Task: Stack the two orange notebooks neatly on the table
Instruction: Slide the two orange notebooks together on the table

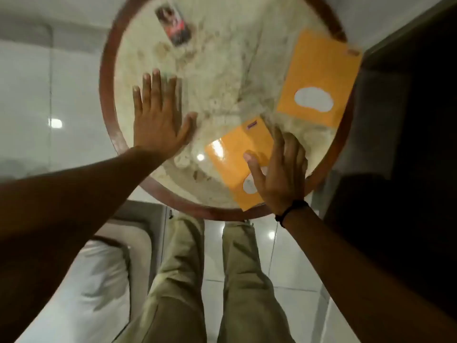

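Right hand (279,174) lies flat, fingers spread, on the near notebook (237,157) at lower right of the table (108,70), gripping nothing. Left hand (158,120) is open and empty at the left rim. Far notebook (319,78) sits apart, upper right.

We see the round table (108,78) cut off by the top picture edge. Our right hand (279,174) covers the right side of the near notebook (235,157), including part of its white label. The dark packet (174,26) near the tabletop's far edge is motion-blurred; its print cannot be read. Both notebooks' small corner tags are too small to read.
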